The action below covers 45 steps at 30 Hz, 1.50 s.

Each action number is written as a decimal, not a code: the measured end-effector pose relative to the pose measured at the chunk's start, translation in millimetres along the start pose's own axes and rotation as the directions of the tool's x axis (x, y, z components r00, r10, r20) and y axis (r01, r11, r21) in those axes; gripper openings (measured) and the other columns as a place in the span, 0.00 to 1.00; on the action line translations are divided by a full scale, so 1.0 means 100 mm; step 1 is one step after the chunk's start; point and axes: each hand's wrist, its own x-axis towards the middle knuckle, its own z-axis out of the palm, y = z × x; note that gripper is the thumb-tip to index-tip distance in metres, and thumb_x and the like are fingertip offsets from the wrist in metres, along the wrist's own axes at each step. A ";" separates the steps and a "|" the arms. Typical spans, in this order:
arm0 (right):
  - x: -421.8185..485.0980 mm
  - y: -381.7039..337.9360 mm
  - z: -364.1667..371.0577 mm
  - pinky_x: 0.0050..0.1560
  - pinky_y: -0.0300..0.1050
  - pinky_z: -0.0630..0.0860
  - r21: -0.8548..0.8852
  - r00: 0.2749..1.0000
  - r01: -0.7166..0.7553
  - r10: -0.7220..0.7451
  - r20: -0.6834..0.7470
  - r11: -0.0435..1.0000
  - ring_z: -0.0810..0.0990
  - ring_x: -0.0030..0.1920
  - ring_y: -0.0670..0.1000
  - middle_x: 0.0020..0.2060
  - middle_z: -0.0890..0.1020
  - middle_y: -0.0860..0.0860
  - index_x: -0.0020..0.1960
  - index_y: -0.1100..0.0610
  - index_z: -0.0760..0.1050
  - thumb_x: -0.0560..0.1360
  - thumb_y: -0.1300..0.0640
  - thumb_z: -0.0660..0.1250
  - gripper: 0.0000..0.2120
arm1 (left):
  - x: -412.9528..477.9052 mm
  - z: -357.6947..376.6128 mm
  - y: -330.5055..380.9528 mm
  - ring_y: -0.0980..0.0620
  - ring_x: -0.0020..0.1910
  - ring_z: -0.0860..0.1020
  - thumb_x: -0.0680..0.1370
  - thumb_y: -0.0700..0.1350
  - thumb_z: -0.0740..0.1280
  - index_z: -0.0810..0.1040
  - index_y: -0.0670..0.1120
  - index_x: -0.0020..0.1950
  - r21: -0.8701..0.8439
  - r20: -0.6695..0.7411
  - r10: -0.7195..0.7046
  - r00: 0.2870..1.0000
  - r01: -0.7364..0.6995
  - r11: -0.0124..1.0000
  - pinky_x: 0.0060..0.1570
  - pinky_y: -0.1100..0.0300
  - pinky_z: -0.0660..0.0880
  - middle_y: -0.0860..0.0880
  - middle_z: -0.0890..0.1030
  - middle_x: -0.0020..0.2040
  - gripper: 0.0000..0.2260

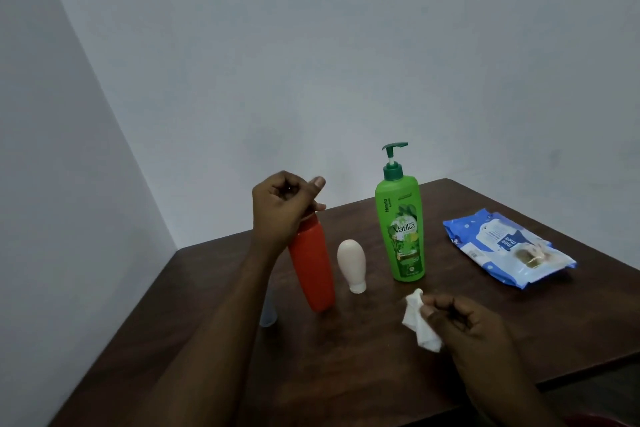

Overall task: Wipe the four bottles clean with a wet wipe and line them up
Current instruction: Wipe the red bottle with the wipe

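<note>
Tilted orange bottle [311, 270] with its base on the bench [381, 374], top wrapped by the curled fingers of the left hand [282, 208], right hand [464, 322] fingers pinching a crumpled wet wipe [420, 326] at four o'clock from it, possibly a clear bottle [268, 314] behind the forearm

- Head view: one wide-angle camera worn on the person's head. It looks forward and down across a dark table [346, 374] into a room corner.
- Range: close. Both forearms enter from the bottom edge, with the left hand [280, 208] and right hand [464, 322] at arm's length from the lens.
- Framing: pale walls [346, 45] fill the upper half and the table fills the lower. The wall corner runs slanted at left.
</note>
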 end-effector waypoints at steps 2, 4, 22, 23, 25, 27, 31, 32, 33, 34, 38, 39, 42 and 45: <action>0.00 0.04 0.00 0.36 0.33 0.80 0.019 1.000 0.004 -0.004 -0.012 1.000 0.85 0.36 0.42 0.39 0.88 0.52 0.43 0.60 0.84 0.73 0.73 0.70 0.10 | 0.02 0.00 -0.10 0.40 0.34 0.87 0.77 0.41 0.77 0.78 0.33 0.41 0.038 -0.010 -0.006 1.000 0.007 0.999 0.36 0.52 0.83 0.34 0.81 0.33 0.13; 0.02 0.05 -0.01 0.36 0.31 0.78 0.019 1.000 0.018 -0.018 -0.014 1.000 0.84 0.35 0.41 0.40 0.87 0.53 0.43 0.62 0.84 0.72 0.75 0.71 0.10 | 0.06 0.01 -0.18 0.40 0.36 0.87 0.77 0.41 0.77 0.79 0.35 0.41 0.045 -0.013 -0.015 1.000 0.015 0.999 0.36 0.52 0.83 0.36 0.82 0.33 0.12; 0.07 0.07 -0.02 0.38 0.33 0.80 -0.010 0.999 0.035 -0.035 0.025 0.999 0.86 0.40 0.45 0.39 0.88 0.50 0.45 0.61 0.84 0.73 0.72 0.71 0.09 | 0.04 -0.04 -0.33 0.43 0.31 0.77 0.82 0.50 0.70 0.80 0.40 0.41 -0.266 -0.117 -0.428 0.896 0.387 0.883 0.38 0.51 0.81 0.44 0.77 0.31 0.16; 0.08 0.08 -0.02 0.38 0.34 0.80 -0.012 0.999 0.033 -0.033 0.024 0.999 0.85 0.39 0.44 0.39 0.88 0.50 0.45 0.60 0.84 0.73 0.72 0.71 0.09 | 0.05 -0.02 -0.33 0.42 0.32 0.77 0.83 0.50 0.70 0.80 0.40 0.40 -0.255 -0.163 -0.417 0.894 0.370 0.893 0.39 0.48 0.81 0.44 0.77 0.30 0.16; 0.09 0.08 -0.02 0.38 0.33 0.80 -0.013 0.999 0.036 -0.036 0.020 0.999 0.86 0.39 0.44 0.39 0.88 0.50 0.44 0.60 0.84 0.72 0.73 0.71 0.10 | 0.06 0.00 -0.33 0.41 0.34 0.76 0.83 0.50 0.70 0.80 0.40 0.40 -0.234 -0.219 -0.393 0.893 0.343 0.910 0.42 0.44 0.80 0.45 0.77 0.30 0.16; 0.09 0.08 -0.02 0.38 0.33 0.80 -0.011 0.999 0.036 -0.036 0.016 0.999 0.86 0.40 0.45 0.38 0.88 0.50 0.43 0.59 0.84 0.72 0.73 0.72 0.10 | 0.06 0.01 -0.31 0.45 0.31 0.76 0.83 0.50 0.69 0.80 0.40 0.40 -0.207 -0.228 -0.370 0.901 0.327 0.922 0.42 0.45 0.80 0.45 0.77 0.30 0.17; 0.10 0.06 -0.01 0.37 0.32 0.79 -0.003 0.998 0.047 -0.047 0.028 0.999 0.85 0.39 0.43 0.37 0.87 0.49 0.43 0.60 0.84 0.72 0.74 0.71 0.10 | 0.05 -0.01 -0.25 0.50 0.31 0.77 0.85 0.54 0.64 0.80 0.40 0.39 -0.142 -0.239 -0.342 0.909 0.316 0.938 0.39 0.51 0.77 0.44 0.79 0.31 0.22; 0.09 0.06 -0.01 0.37 0.32 0.79 -0.002 0.998 0.050 -0.050 0.032 0.999 0.85 0.39 0.43 0.38 0.88 0.49 0.44 0.60 0.84 0.72 0.74 0.71 0.10 | 0.04 -0.02 -0.23 0.49 0.32 0.78 0.86 0.55 0.62 0.81 0.41 0.38 -0.096 -0.234 -0.319 0.919 0.304 0.948 0.39 0.52 0.77 0.44 0.80 0.31 0.24; 0.09 0.06 -0.02 0.37 0.32 0.79 -0.001 0.998 0.051 -0.051 0.033 0.999 0.85 0.39 0.43 0.39 0.88 0.49 0.44 0.60 0.84 0.72 0.74 0.71 0.10 | 0.03 -0.03 -0.23 0.49 0.33 0.80 0.86 0.56 0.61 0.81 0.41 0.38 -0.021 -0.223 -0.283 0.933 0.285 0.958 0.40 0.52 0.78 0.43 0.81 0.33 0.25; 0.09 0.07 -0.02 0.37 0.32 0.79 0.002 0.998 0.052 -0.052 0.035 0.999 0.85 0.38 0.43 0.39 0.88 0.49 0.44 0.60 0.84 0.72 0.73 0.71 0.09 | 0.02 -0.04 -0.21 0.50 0.34 0.81 0.86 0.58 0.60 0.81 0.40 0.38 0.070 -0.209 -0.236 0.949 0.255 0.964 0.41 0.52 0.80 0.43 0.82 0.34 0.26; 0.11 0.08 -0.03 0.37 0.33 0.79 0.017 0.998 0.039 -0.040 0.038 0.999 0.85 0.38 0.44 0.39 0.88 0.52 0.44 0.60 0.84 0.73 0.73 0.71 0.09 | -0.02 -0.11 -0.06 0.51 0.46 0.79 0.81 0.69 0.59 0.80 0.46 0.41 0.660 0.016 -0.030 0.999 0.011 0.751 0.48 0.49 0.79 0.49 0.79 0.44 0.28; 0.11 0.09 -0.03 0.38 0.33 0.80 0.011 0.998 0.041 -0.041 0.041 0.999 0.85 0.39 0.45 0.39 0.88 0.52 0.44 0.60 0.84 0.73 0.72 0.71 0.09 | -0.03 -0.12 -0.01 0.51 0.49 0.76 0.79 0.71 0.58 0.80 0.48 0.42 0.792 0.066 -0.034 0.997 -0.032 0.610 0.49 0.51 0.77 0.51 0.77 0.46 0.28; 0.10 0.09 -0.02 0.40 0.35 0.81 0.000 0.998 0.035 -0.035 0.049 0.999 0.86 0.42 0.49 0.40 0.88 0.50 0.45 0.58 0.84 0.73 0.71 0.71 0.09 | -0.05 -0.15 0.13 0.49 0.45 0.77 0.78 0.72 0.59 0.78 0.47 0.45 0.922 0.093 -0.189 0.978 -0.012 0.388 0.44 0.53 0.76 0.50 0.74 0.47 0.28; 0.08 0.07 -0.02 0.40 0.35 0.81 0.007 0.998 0.032 -0.032 0.061 0.999 0.86 0.42 0.48 0.40 0.88 0.50 0.46 0.58 0.84 0.74 0.70 0.71 0.09 | -0.02 -0.18 0.19 0.49 0.45 0.79 0.79 0.65 0.65 0.81 0.46 0.46 0.902 0.138 -0.293 0.946 0.003 0.432 0.38 0.57 0.71 0.48 0.77 0.47 0.22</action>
